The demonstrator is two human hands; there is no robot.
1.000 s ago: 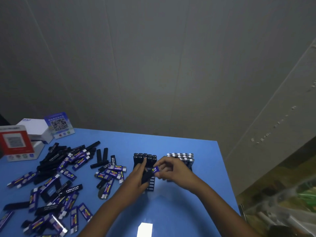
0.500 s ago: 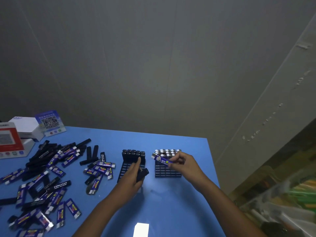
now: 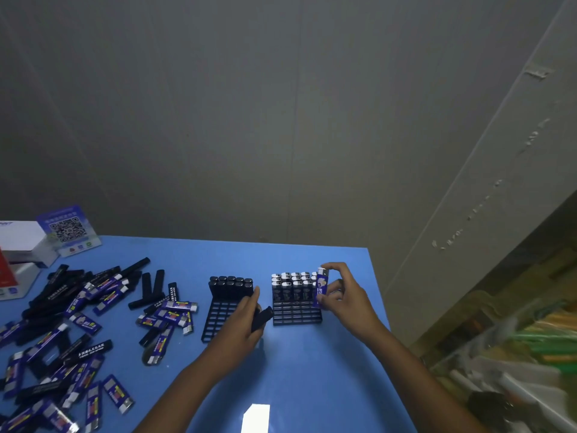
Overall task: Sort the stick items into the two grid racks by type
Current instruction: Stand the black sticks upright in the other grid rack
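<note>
Two black grid racks stand side by side on the blue table (image 3: 306, 379). The left rack (image 3: 218, 320) has a back row of plain black sticks. The right rack (image 3: 296, 315) holds several rows of blue-labelled sticks with silver caps. My right hand (image 3: 346, 295) pinches an upright blue-labelled stick (image 3: 321, 287) at the right rack's right edge. My left hand (image 3: 242, 326) grips a black stick (image 3: 261, 318) between the two racks. A loose pile of black and blue sticks (image 3: 71, 332) covers the table's left part.
A white box (image 3: 22, 235) and a blue QR-code stand (image 3: 67, 229) sit at the back left. A red-and-white stand (image 3: 6, 276) is at the left edge. The table's right edge drops off toward cluttered bins (image 3: 512, 364). A grey wall rises behind.
My right hand has carried the blue-labelled stick from between the racks to the right rack's right edge and turned it upright. My left hand keeps the black stick near the left rack.
</note>
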